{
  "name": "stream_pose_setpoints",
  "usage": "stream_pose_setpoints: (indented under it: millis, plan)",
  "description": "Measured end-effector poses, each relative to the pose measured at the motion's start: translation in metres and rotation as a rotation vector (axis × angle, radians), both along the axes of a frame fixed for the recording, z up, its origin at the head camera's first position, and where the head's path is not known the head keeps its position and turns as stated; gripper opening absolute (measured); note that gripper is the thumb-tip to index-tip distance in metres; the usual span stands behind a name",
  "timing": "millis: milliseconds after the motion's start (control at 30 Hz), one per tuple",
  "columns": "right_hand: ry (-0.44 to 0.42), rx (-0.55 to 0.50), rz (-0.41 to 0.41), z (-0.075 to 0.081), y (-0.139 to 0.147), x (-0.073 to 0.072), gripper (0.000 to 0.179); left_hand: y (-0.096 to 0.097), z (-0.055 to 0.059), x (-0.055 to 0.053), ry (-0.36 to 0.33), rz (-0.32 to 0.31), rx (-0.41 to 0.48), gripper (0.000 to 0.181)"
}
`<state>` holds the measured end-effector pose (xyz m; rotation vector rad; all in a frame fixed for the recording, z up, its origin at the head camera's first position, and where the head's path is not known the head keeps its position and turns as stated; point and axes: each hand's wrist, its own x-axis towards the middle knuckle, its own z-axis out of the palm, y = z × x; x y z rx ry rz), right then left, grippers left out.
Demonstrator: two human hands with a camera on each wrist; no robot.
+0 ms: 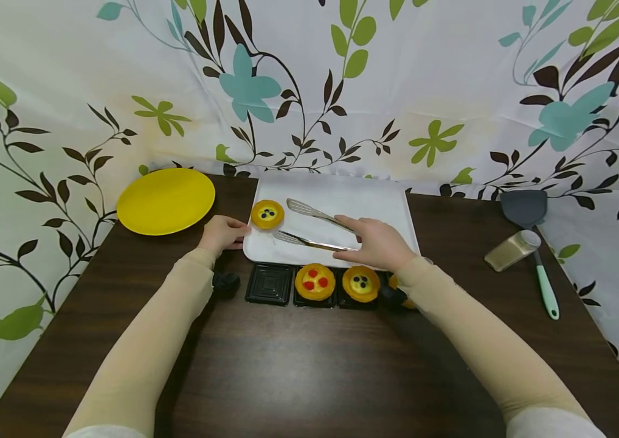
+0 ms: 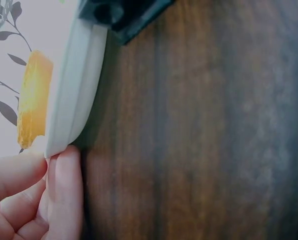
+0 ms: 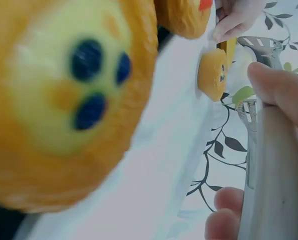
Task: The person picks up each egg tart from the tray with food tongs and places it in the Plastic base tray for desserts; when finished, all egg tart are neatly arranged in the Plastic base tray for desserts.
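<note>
Head view: our right hand [image 1: 377,243] holds spread tongs [image 1: 303,208] beside the tart [image 1: 267,214] on the white tray [image 1: 348,193] (lining up, we reckon). Left wrist: left hand [image 2: 34,195] pinches that tray. Right wrist: tongs gape, so squeezing's probably next for us.

Plate [image 1: 166,201] left of tray [image 1: 377,201] | tart [image 1: 267,214] on tray's left end | tongs [image 1: 317,213] over tray, mostly right of tart | cases [image 1: 269,283] before tray, two more tarts [image 1: 315,281] in them | shaker [image 1: 508,253] by spatula [image 1: 523,207], right of tray | curtain [image 1: 370,134] behind
</note>
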<state>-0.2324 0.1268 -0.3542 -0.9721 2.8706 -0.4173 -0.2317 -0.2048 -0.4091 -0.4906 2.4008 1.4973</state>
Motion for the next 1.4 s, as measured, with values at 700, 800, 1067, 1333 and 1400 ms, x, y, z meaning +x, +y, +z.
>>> stream_pose_setpoints:
  millis: [700,800,1067,1333,1400]
  plan:
    - [-0.058,0.108,-0.061,-0.015,-0.038,-0.038,0.083,0.011,0.000,-0.005,-0.005,0.012,0.011,0.034]
    - [-0.060,0.117,-0.062,-0.017,-0.041,-0.041,0.083,0.010,0.001,-0.005,-0.005,0.009,0.012,0.034]
    - [-0.077,0.067,-0.041,-0.018,-0.044,-0.043,0.079,0.006,-0.003,-0.005,-0.002,0.026,-0.012,0.034]
    - [-0.067,0.003,-0.018,-0.019,-0.038,-0.033,0.075,0.000,-0.004,-0.004,-0.006,0.036,0.006,0.033]
    - [-0.050,-0.003,-0.004,-0.018,-0.036,-0.028,0.075,-0.002,-0.004,-0.003,-0.007,0.032,0.008,0.034]
